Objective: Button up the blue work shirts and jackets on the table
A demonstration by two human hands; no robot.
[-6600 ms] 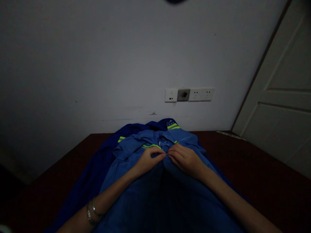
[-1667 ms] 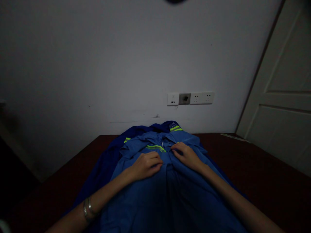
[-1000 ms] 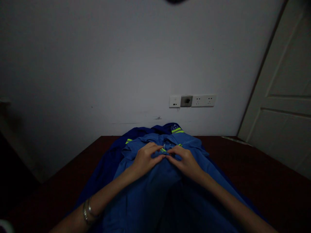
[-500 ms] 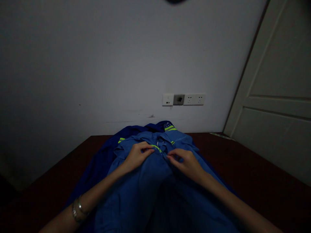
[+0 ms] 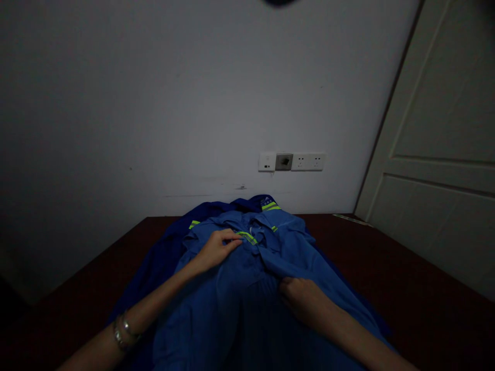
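A blue work jacket with yellow-green reflective strips lies spread out, its collar end towards the wall. Beneath it, darker blue cloth shows along the left side and at the back. My left hand pinches the jacket's cloth beside the yellow-green strip near the collar. Lower down on the right, my right hand is closed at the edge of the jacket's front opening, fingertips partly hidden by the cloth. Two silvery bracelets circle my left wrist.
The garments lie on a dark red surface that meets a pale wall. Low on the wall sits a row of sockets. At the right stands a light panelled door. The light is dim.
My right hand has moved down and towards me along the jacket's front edge, away from the collar. My left hand stays at about the same spot.
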